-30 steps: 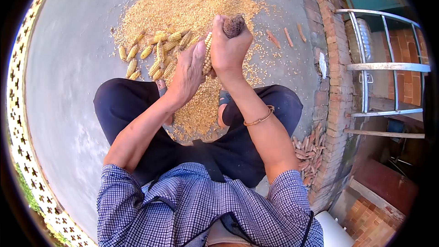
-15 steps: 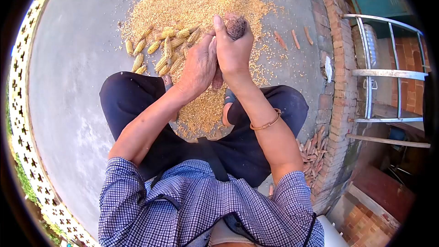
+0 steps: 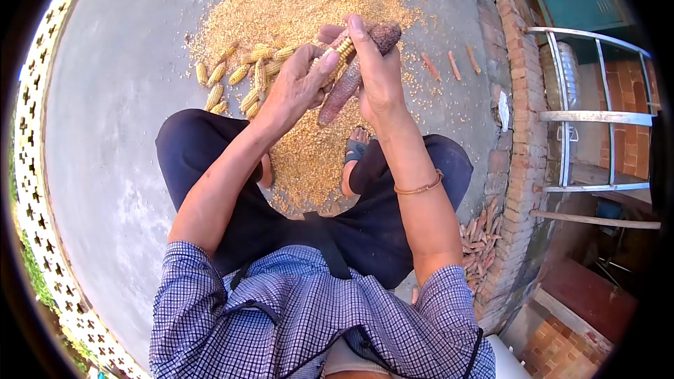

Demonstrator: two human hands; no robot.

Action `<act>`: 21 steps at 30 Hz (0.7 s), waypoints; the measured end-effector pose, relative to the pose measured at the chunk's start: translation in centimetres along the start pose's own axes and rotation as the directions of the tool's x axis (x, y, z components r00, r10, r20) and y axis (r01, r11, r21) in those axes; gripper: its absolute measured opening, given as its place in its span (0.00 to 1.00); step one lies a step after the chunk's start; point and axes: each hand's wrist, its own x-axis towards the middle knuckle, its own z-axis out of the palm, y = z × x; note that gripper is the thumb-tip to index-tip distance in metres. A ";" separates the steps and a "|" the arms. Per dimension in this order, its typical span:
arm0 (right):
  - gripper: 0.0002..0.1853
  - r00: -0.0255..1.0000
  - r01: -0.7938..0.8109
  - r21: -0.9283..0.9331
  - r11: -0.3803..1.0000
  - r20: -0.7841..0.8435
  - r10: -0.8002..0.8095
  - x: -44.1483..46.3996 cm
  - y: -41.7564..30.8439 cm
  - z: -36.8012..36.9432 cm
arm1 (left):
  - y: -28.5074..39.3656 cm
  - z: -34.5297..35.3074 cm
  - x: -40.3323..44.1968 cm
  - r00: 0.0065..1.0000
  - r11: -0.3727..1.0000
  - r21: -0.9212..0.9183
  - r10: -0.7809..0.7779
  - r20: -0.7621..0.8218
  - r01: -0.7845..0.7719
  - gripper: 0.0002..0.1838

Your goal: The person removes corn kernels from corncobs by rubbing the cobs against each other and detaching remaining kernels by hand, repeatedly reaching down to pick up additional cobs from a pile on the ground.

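Note:
My left hand [image 3: 298, 84] is closed on the lower end of a partly stripped corn cob [image 3: 340, 63], which has yellow kernels along one side. My right hand [image 3: 381, 74] grips a bare reddish cob [image 3: 341, 95] that lies slanted against the corn, its lower end pointing down between the hands. A dark, rough cob end [image 3: 385, 36] sticks out above my right hand; which cob it belongs to is hard to tell. Beyond my hands, several yellow corn cobs [image 3: 260, 76] lie beside a wide spread of loose kernels [image 3: 281, 10].
Several bare cobs [image 3: 453, 64] lie right of the kernels, and a heap of bare cobs [image 3: 479, 245] sits by a low brick edge [image 3: 521, 140]. A metal frame [image 3: 597, 116] stands further right. Loose kernels [image 3: 305, 168] also lie between my feet.
The hands have come slightly apart from their pressed-together hold. The partly stripped corn and the bare cob now both show between them. The view has shifted a little, and my right foot shows more.

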 end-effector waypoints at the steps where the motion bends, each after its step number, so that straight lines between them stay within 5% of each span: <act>1: 0.22 1.000 0.019 0.015 1.000 -0.002 -0.019 -0.2 0.1 0.1 | 0.0 0.2 -0.1 1.000 0.999 0.018 0.028 -0.003 -0.028 0.24; 3: 0.20 0.997 0.043 0.039 0.998 -0.062 -0.041 0.0 0.2 0.8 | -0.2 0.1 0.6 0.979 0.962 0.183 0.198 0.037 -0.202 0.25; 6: 0.14 0.977 0.043 0.007 0.999 -0.209 -0.041 -0.5 0.7 1.5 | -1.2 2.2 0.6 0.954 0.939 0.171 0.301 0.014 -0.299 0.27; 7: 0.13 0.973 0.043 -0.045 0.998 -0.225 -0.052 -0.6 0.9 1.4 | -0.3 2.2 0.0 0.987 0.968 0.195 0.154 0.034 -0.158 0.26; 9: 0.12 0.939 0.148 -0.305 0.941 -0.256 -0.231 0.3 1.5 1.1 | -0.8 1.9 0.6 0.983 0.966 0.186 0.181 0.013 -0.180 0.26; 14: 0.11 0.932 0.184 -0.366 0.912 -0.231 -0.281 0.3 1.9 1.0 | -0.3 1.4 -0.6 0.993 0.980 0.158 0.120 -0.001 -0.118 0.28; 17: 0.11 0.955 0.112 -0.354 0.929 -0.221 -0.199 0.5 1.4 0.6 | -1.1 0.6 -0.3 0.975 0.928 0.299 0.217 0.050 -0.222 0.30; 20: 0.12 0.985 -0.022 -0.188 0.982 -0.172 -0.011 0.5 0.0 0.6 | 1.7 -0.1 -0.5 0.998 0.986 0.167 -0.021 0.051 0.012 0.32; 21: 0.12 0.993 -0.007 -0.064 0.998 -0.122 0.000 0.5 -0.1 0.9 | 1.2 -0.6 -0.1 0.997 0.994 -0.091 -0.054 0.061 0.060 0.34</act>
